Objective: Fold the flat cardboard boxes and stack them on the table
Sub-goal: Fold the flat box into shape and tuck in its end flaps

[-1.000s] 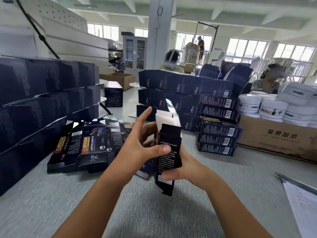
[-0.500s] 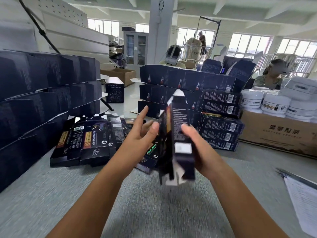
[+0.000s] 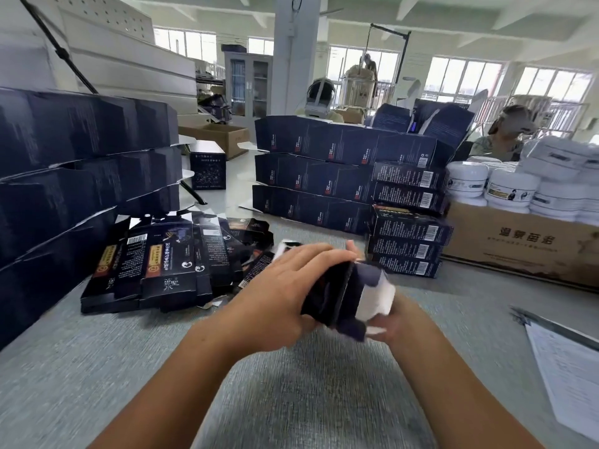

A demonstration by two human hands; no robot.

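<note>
A dark cardboard box [image 3: 337,293], opened up and tipped on its side, is held between both hands just above the grey table [image 3: 291,400]. My left hand [image 3: 278,293] wraps over its left face, fingers reaching across the top. My right hand [image 3: 392,322] holds it from below on the right, near its white end flaps, and is mostly hidden by the box. The box is blurred by motion. Flat unfolded boxes [image 3: 162,264] lie fanned in a pile to the left. A short stack of folded boxes [image 3: 408,222] stands behind the hands to the right.
Tall rows of dark folded boxes [image 3: 81,163] wall in the left side, and more rows [image 3: 324,176] stand at the centre back. A brown carton [image 3: 525,241] carrying white jars sits at the right. A clipboard with paper [image 3: 564,358] lies at the right edge. Two people sit beyond the stacks.
The box has swung from upright to lying on its side and dropped lower toward the table. My left hand moved from its edge to cover its top; my right hand went underneath.
</note>
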